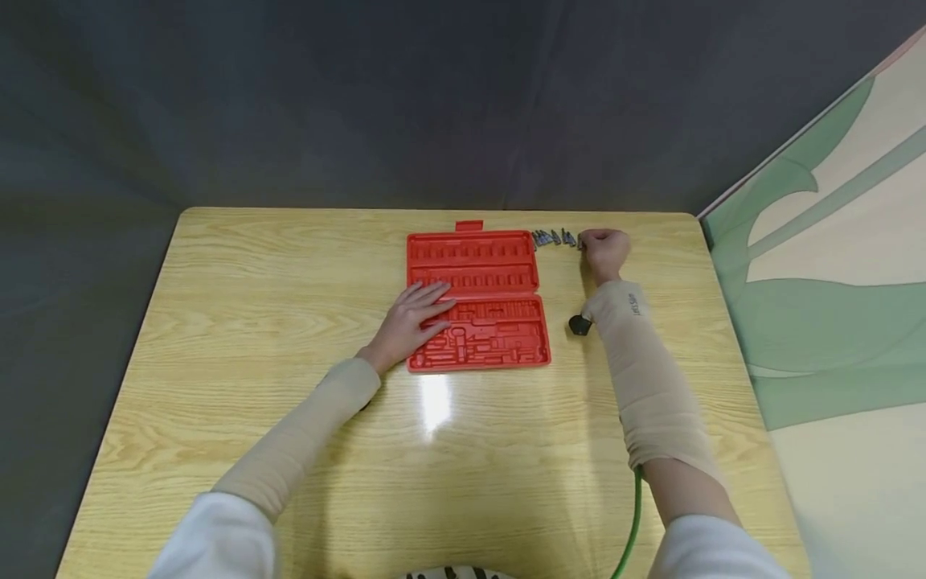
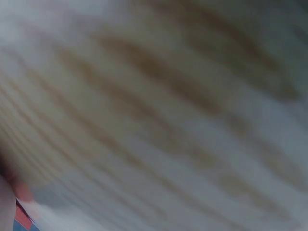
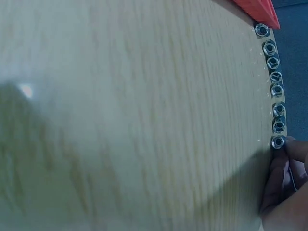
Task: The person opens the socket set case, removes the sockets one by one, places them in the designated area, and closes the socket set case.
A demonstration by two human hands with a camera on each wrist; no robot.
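An open red tool case with empty moulded slots lies at the table's middle back. My left hand rests flat on its left edge, fingers straight. A row of several small metal sockets stands along the far edge, right of the case; the right wrist view shows the sockets upright in a line. My right hand sits at the row's right end, and its fingertips pinch the last socket. The left wrist view is a blur of wood grain.
The wooden table is bordered by a dark backdrop behind and a pale green-patterned panel on the right. A black wrist camera hangs under my right forearm. A green cable runs off the near edge.
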